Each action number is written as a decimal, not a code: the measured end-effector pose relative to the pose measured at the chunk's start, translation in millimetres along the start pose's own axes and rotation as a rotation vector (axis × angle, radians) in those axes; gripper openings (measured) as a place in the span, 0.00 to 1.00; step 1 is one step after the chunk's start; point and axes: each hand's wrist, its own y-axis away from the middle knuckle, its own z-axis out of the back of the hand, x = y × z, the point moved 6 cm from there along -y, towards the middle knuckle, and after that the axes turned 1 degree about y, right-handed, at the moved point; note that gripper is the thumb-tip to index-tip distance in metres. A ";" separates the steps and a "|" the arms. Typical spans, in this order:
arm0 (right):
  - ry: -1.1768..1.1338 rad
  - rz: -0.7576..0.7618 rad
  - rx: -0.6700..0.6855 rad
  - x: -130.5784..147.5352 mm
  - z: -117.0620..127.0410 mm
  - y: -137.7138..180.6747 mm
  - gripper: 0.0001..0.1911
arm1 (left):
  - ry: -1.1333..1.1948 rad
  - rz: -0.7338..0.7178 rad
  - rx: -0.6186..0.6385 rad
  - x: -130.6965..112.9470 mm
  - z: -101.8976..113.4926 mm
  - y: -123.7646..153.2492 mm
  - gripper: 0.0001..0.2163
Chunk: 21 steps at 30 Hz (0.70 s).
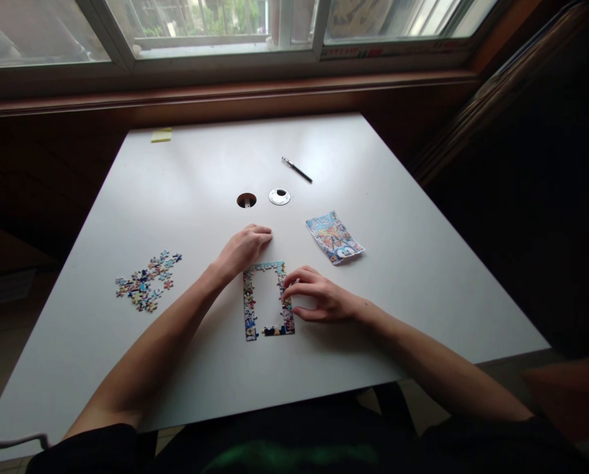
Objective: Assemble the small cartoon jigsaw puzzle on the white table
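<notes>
A jigsaw puzzle border (pixel 248 309) lies on the white table, its middle bare and a gap in its bottom edge near the left corner. Just beyond its top edge is my left hand (pixel 245 250), fingertips closed together over the table; whatever they may hold is hidden. My right hand (pixel 319 296) rests at the border's right side, fingers apart and curved, with the fingertips touching or very near that edge. Loose jigsaw pieces (pixel 149 283) lie in a heap to the left of my left forearm. A colourful picture sheet (pixel 334 237) sits beyond my right hand.
On the white table (pixel 200 178) are a cable hole (pixel 246 200), its round silver cover (pixel 279 197) and a black pen (pixel 298 170). A yellow sticky note (pixel 161 135) is near the far left corner. The window (pixel 215 29) stands behind the table.
</notes>
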 end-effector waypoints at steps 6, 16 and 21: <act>0.001 -0.006 -0.001 -2.4 -2.2 1.0 0.15 | -0.052 0.100 -0.120 11.0 14.0 7.9 0.12; 0.001 -0.007 0.003 -1.7 -1.7 1.2 0.14 | -0.031 0.211 -0.136 22.2 22.4 24.8 0.06; 0.000 0.004 0.000 -1.4 -2.0 0.8 0.14 | 0.014 0.187 -0.144 23.0 25.8 34.1 0.07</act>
